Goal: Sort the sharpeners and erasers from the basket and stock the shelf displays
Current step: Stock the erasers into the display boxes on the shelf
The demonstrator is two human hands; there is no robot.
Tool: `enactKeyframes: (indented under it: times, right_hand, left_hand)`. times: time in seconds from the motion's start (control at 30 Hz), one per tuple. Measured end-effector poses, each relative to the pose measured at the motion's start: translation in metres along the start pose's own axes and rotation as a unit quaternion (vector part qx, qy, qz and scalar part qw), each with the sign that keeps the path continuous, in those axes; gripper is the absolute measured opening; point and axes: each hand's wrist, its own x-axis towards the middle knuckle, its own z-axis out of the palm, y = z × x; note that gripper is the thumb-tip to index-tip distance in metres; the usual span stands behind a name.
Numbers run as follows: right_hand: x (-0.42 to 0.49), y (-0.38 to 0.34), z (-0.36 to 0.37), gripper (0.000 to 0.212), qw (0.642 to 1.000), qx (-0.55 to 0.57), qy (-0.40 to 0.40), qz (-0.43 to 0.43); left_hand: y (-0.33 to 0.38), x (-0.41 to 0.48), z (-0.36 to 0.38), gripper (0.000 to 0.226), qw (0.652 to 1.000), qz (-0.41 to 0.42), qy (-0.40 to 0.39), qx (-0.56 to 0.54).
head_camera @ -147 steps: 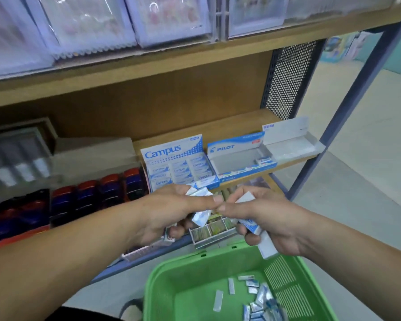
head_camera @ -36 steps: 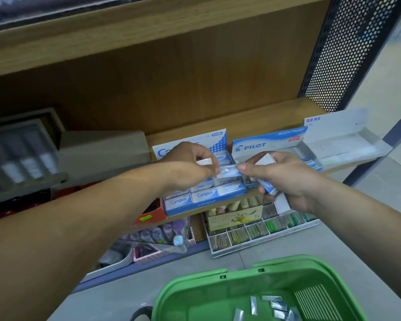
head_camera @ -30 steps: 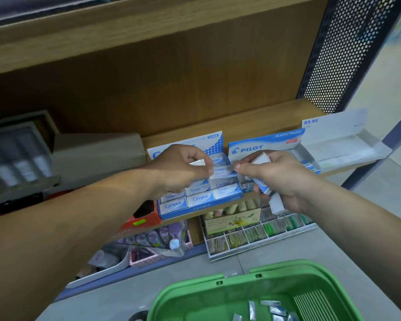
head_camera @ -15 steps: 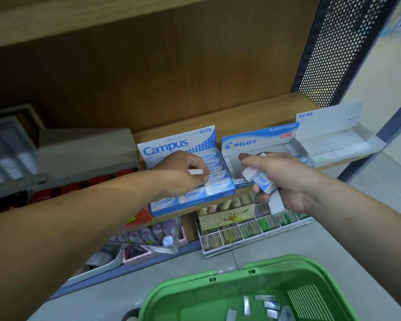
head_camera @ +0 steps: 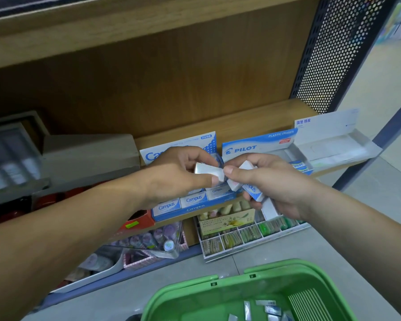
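a white wrapped eraser [head_camera: 207,171] sits pinched in the person's left grip [head_camera: 178,177], thumb under and fingers curled over it, right above the campus display box [head_camera: 192,208] at the front of the wooden shelf [head_camera: 252,121]. the right grip [head_camera: 271,181] is full: it holds a small bundle of erasers [head_camera: 252,189] in the curled fingers, while its thumb and forefinger meet the end of the white eraser, so both grips touch the one piece. the likely trouble is the bundle, since a pinch made with the thumb loosens the fingers beneath, and a blue-sleeved eraser could slide out and drop to the floor or into the lower tray [head_camera: 236,239] rather than the green basket [head_camera: 195,295], which stands nearer the person and not directly under the hands. a second risk is a mix-up, as the campus box looks nearly full while the pilot box [head_camera: 259,144] beside it is almost bare, and the white box [head_camera: 338,147] further right appears bare too. the boxes stand edge to edge along the shelf lip, leaving little slack between them. there is open room above them under the upper shelf, and the perforated side panel [head_camera: 333,54] closes the right end. more loose erasers [head_camera: 270,308] lie in the basket.
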Motion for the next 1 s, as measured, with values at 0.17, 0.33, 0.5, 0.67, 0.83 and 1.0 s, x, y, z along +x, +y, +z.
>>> enactKeyframes:
  times: [0.17,0.33,0.5,0.67,0.83,1.0]
  right_hand:
    - [-0.006,0.002,-0.006,0.008,1.000,-0.020,0.005,-0.018]
    - [-0.017,0.001,-0.023,0.018,0.999,-0.024,0.021,-0.025]
    - [-0.037,0.011,-0.063,0.019,0.997,-0.028,0.071,0.000]
    - [-0.049,0.021,-0.139,0.009,0.977,-0.104,0.185,0.003]
    - [-0.033,0.031,-0.198,0.027,0.950,-0.145,0.277,-0.007]
    - [-0.024,0.057,-0.225,0.054,0.944,-0.164,0.283,-0.036]
  left_hand:
    - [0.011,-0.004,0.006,0.035,0.999,-0.001,-0.010,-0.039]
    - [0.024,0.007,0.027,0.039,0.988,-0.042,0.059,-0.138]
    - [0.047,0.023,0.049,0.015,0.995,-0.032,0.038,-0.085]
    - [0.077,0.065,0.086,0.016,0.999,-0.013,0.030,0.000]
    - [0.105,0.115,0.131,0.011,0.998,0.022,0.034,0.049]
    - [0.120,0.160,0.171,0.010,0.991,0.074,0.038,0.102]
